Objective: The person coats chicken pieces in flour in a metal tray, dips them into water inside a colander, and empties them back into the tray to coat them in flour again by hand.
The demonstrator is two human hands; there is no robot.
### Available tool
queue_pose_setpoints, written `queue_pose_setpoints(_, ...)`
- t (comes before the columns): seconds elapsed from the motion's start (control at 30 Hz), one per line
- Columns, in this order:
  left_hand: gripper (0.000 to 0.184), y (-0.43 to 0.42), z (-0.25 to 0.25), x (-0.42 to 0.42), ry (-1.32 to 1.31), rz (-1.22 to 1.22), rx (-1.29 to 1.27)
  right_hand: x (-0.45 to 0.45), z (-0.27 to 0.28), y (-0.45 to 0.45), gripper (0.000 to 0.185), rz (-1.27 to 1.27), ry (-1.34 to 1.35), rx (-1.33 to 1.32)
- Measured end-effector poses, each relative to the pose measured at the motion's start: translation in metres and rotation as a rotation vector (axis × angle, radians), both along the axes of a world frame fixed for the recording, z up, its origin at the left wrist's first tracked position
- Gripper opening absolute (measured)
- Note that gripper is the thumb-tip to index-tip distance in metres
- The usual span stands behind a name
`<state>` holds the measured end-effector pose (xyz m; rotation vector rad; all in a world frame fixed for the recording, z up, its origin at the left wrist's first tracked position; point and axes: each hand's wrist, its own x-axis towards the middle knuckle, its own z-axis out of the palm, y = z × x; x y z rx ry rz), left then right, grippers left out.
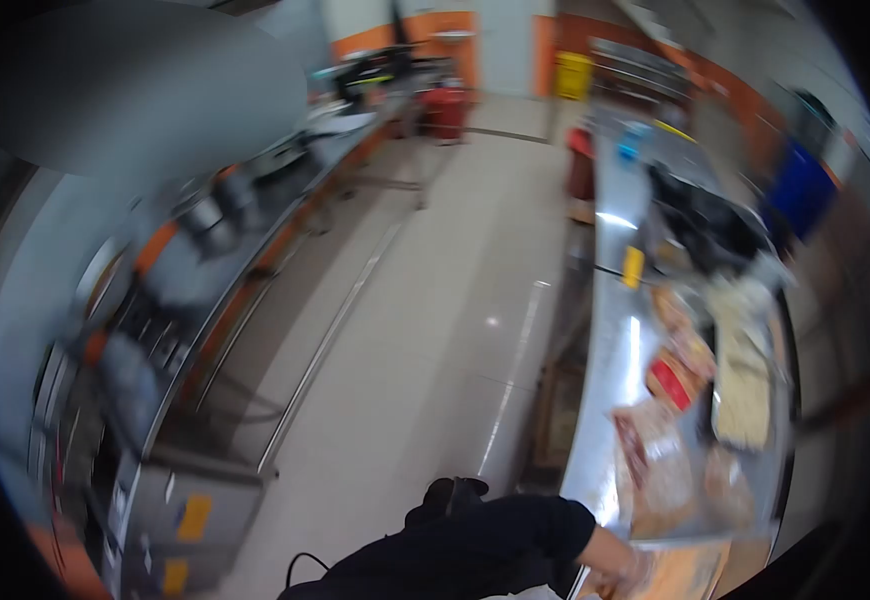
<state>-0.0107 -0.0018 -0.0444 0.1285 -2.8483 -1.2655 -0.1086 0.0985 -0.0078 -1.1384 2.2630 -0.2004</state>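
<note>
My left hand (631,574) is low at the right, at the end of a bare forearm below a black short sleeve (515,530). It is over or against an orange-tan board-like surface (690,572) on the metal counter (595,400). Blur and the frame's lower edge hide its fingers, so any hold is unclear. Just beyond it lies a clear plastic bag (655,460) with reddish marking. A second clear bag (727,480) lies to its right. My right hand is out of view.
Bread-like packages (677,370), a long tray of pale food (742,385) and black plastic (710,215) crowd the right counter. Another metal counter (255,250) with pots runs along the left. Between them is a tiled floor (425,300). A red bin (445,112) stands farther back.
</note>
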Motion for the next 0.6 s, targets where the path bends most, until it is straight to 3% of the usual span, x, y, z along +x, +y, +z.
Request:
queue_pose_setpoints(0.2, 0.023, -0.008, 0.016, -0.005, 0.047, 0.11, 0.075, 0.024, -0.04, -0.139, 0.037, 0.133, -0.121, -0.128)
queue_pose_setpoints(0.6, 0.032, -0.015, 0.018, -0.015, 0.101, 0.187, 0.123, 0.04, -0.084, -0.185, 0.039, 0.059, -0.303, -0.186)
